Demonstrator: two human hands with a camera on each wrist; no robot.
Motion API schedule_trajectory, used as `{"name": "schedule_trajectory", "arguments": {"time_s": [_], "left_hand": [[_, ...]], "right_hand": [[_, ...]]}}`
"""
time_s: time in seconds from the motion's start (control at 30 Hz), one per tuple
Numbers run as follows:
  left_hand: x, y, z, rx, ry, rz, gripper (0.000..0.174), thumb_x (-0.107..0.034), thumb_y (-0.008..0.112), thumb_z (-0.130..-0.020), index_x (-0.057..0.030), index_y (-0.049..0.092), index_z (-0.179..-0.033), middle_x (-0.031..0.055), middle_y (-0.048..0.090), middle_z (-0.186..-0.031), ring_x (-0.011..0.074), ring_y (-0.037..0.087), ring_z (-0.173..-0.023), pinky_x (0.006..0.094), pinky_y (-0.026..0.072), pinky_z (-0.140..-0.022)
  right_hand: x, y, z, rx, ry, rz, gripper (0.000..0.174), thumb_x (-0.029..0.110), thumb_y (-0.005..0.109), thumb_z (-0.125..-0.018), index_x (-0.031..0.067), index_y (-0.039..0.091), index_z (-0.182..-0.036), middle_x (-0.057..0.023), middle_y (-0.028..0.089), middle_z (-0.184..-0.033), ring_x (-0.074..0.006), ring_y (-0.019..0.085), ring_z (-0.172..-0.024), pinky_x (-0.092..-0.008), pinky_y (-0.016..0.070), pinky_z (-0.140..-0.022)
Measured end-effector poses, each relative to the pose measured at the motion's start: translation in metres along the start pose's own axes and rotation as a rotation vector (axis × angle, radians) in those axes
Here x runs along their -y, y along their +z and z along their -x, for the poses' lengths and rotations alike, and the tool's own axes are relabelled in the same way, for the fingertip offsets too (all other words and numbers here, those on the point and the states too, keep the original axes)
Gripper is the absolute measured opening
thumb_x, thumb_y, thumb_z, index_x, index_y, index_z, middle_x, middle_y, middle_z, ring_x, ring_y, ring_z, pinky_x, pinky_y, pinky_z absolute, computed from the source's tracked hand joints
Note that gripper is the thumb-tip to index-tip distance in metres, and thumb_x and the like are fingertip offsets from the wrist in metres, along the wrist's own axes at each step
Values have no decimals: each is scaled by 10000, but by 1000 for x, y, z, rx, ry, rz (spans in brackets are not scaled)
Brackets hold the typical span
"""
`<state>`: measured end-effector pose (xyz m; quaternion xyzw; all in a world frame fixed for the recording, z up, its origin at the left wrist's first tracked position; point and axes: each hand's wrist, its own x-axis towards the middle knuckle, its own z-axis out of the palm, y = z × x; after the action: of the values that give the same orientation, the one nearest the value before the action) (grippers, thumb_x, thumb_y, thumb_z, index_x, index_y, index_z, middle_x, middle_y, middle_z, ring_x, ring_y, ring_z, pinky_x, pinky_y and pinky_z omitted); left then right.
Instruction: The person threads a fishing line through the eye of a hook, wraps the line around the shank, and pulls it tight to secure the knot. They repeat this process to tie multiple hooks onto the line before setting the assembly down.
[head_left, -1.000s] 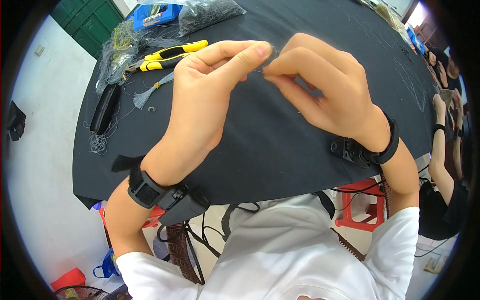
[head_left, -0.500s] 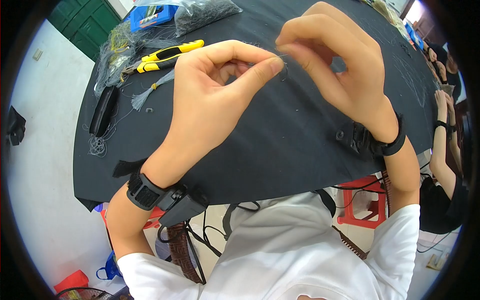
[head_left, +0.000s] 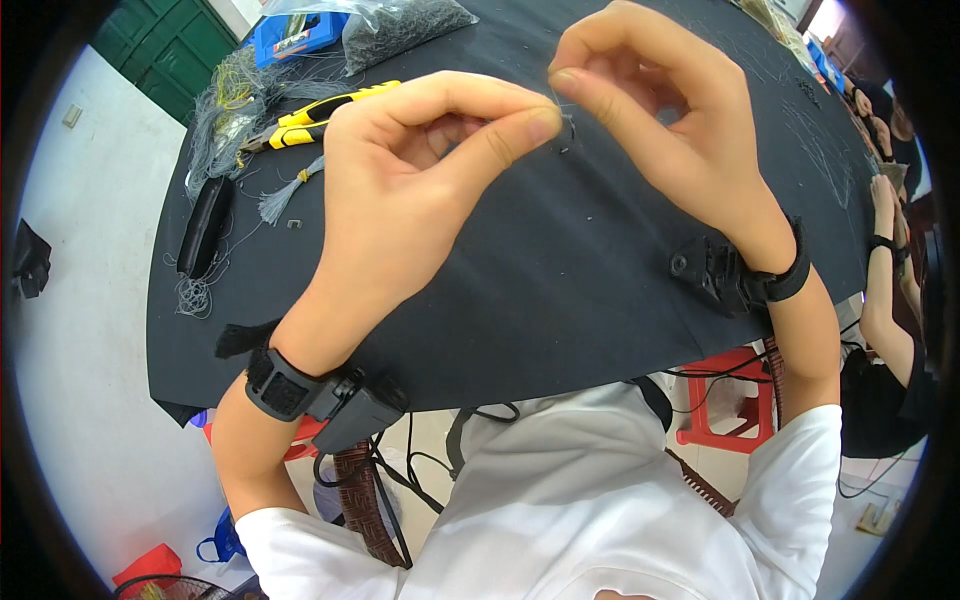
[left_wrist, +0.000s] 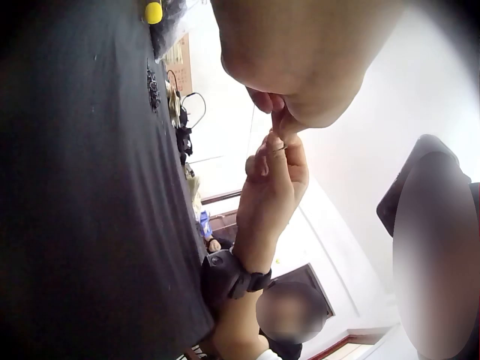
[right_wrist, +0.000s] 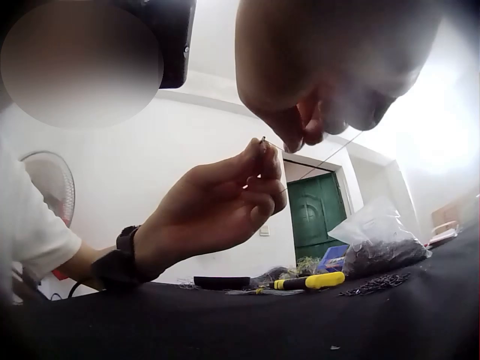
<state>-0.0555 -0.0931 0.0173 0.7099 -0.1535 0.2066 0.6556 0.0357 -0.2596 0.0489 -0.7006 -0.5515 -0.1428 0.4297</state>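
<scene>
Level with the far part of the black-covered table, my left hand (head_left: 395, 185) pinches a small dark fish hook (head_left: 570, 130) between thumb and index fingertip. The hook pokes out past the fingertips and is partly hidden by them. Opposite it, my right hand (head_left: 685, 115) pinches a thin fishing line (right_wrist: 322, 162) with thumb and index finger. The fingertips of both hands are close together, a short gap apart in the head view. In the right wrist view the line runs slanting between the two hands.
On the table's left lie yellow-black pliers (head_left: 300, 133), a tied bundle of line (head_left: 277, 203), a black case (head_left: 205, 228) and tangled line (head_left: 215, 125). A blue box (head_left: 265, 45) and a clear bag of dark bits (head_left: 405, 35) stand at the back. Other people sit at the right.
My right hand has moved up and away from the left, then slightly inward. The left hand first shifted right, then slightly left, its grip on the hook kept.
</scene>
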Motion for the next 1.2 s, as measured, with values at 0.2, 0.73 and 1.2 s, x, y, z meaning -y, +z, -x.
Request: {"name": "schedule_trajectory", "arguments": {"time_s": [0.2, 0.73, 1.2], "left_hand": [[3, -3, -1, -56, -3, 58, 144, -48, 605, -828, 17, 636, -953, 55, 634, -924, 66, 547, -808, 189, 424, -733], [8, 0, 1, -221, -217, 274, 160, -169, 686, -771, -41, 691, -867, 5, 648, -795, 36, 500, -706, 195, 361, -647], [7, 3, 4, 0, -250, 79, 130, -74, 638, -804, -1, 653, -911, 50, 643, -897, 79, 578, -798, 211, 436, -753]], "right_hand": [[-13, 14, 8, 69, 123, -192, 78, -10, 592, -794, 29, 553, -850, 9, 519, -750, -33, 466, -636, -170, 362, -539], [0, 24, 7, -41, -438, 197, 196, -104, 643, -666, -2, 594, -826, -71, 536, -697, -130, 513, -560, -210, 383, -450], [5, 8, 0, -4, -450, 276, 163, -85, 641, -716, -8, 592, -851, -69, 546, -728, -118, 518, -579, -199, 400, -487]]}}
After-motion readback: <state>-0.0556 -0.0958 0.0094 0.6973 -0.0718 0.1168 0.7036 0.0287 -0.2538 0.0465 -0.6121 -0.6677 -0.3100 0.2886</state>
